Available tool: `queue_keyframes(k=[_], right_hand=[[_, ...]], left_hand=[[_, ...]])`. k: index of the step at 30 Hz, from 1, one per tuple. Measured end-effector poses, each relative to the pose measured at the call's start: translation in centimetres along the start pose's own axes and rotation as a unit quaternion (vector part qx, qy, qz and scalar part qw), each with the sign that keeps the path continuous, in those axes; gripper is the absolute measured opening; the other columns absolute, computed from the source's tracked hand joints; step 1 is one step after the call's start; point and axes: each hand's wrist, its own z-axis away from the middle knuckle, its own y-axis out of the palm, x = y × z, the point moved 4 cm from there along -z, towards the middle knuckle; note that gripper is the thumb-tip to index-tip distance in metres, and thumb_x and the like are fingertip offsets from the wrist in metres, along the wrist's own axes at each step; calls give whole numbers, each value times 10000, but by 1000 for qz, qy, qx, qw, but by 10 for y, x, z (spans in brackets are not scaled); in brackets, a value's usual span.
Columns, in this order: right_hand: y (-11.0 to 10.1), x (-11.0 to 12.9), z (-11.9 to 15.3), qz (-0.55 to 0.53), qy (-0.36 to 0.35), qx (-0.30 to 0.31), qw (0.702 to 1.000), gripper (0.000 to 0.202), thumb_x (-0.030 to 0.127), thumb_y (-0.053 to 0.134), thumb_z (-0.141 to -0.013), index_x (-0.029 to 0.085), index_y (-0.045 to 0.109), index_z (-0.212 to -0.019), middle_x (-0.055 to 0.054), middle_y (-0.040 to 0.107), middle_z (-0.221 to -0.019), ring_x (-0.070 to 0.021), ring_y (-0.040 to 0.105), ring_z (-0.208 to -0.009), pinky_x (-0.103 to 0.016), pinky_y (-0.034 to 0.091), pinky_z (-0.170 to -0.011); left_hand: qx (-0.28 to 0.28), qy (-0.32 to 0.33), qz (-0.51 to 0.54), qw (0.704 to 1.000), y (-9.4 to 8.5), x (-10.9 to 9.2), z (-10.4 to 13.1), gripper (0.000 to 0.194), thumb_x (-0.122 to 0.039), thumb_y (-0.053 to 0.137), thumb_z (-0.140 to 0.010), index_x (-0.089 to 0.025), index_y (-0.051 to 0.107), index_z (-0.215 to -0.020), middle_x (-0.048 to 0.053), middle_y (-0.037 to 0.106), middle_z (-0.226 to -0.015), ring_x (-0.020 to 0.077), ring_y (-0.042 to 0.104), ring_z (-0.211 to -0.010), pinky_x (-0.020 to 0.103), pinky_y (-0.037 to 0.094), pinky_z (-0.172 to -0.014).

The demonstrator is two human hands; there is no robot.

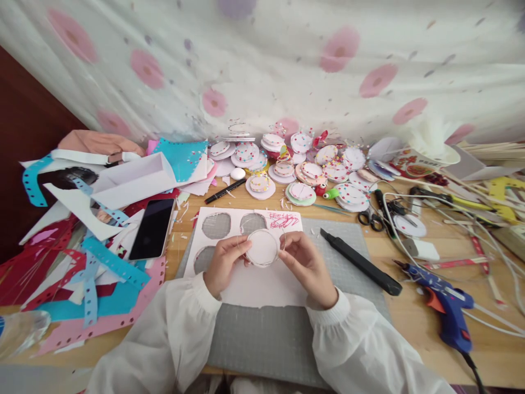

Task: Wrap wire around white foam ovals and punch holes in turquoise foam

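Observation:
A white cardboard disc with a thin wire or cord round its rim is held up between my hands. My left hand pinches its left edge between thumb and fingers. At the right edge, my right hand has thumb and fingertips closed near a thin loop of the same strand. Under both hands lies a white card sheet with round holes cut in it and red scribble in one corner. The sheet rests on a grey cutting mat.
A black box cutter and a blue glue gun lie to the right, with scissors beyond. Small decorated paper discs stand along the back. On the left are a phone and paper scraps.

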Motion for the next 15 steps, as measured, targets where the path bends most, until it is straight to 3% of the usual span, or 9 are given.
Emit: queue_keyframes(k=[3,6,9,15], right_hand=[[5,-4,1,-78,96,16,992,258,389,681,-786,211,533,-902,-2,583,-785,-119,568,-670,-267,491,-630],[9,-7,4,-96,183,64,976,262,435,632,-820,181,582,-778,-6,624,-647,-110,562,-566,-260,488,-573],[8,-7,6,-102,192,58,974,302,442,651,-801,173,598,-675,-19,650,-620,-104,559,-531,-254,488,-544],[3,-10,7,-124,176,-15,976,252,402,697,-770,179,625,-677,-20,674,-639,-114,593,-548,-249,493,-544]], left_hand=[[7,-2,15,1000,1,-2,0,229,-339,672,-763,-121,684,-693,0,554,-575,87,464,-533,203,360,-490],[14,1,9,1000,2,-5,0,261,-376,668,-765,-117,697,-754,-1,545,-579,84,439,-526,206,357,-491],[31,4,8,999,5,-8,1,302,-412,669,-760,-111,687,-769,7,548,-596,87,435,-527,214,370,-492],[102,9,4,995,11,-4,4,391,-478,567,-837,-115,654,-719,54,613,-634,139,542,-577,261,423,-550]])
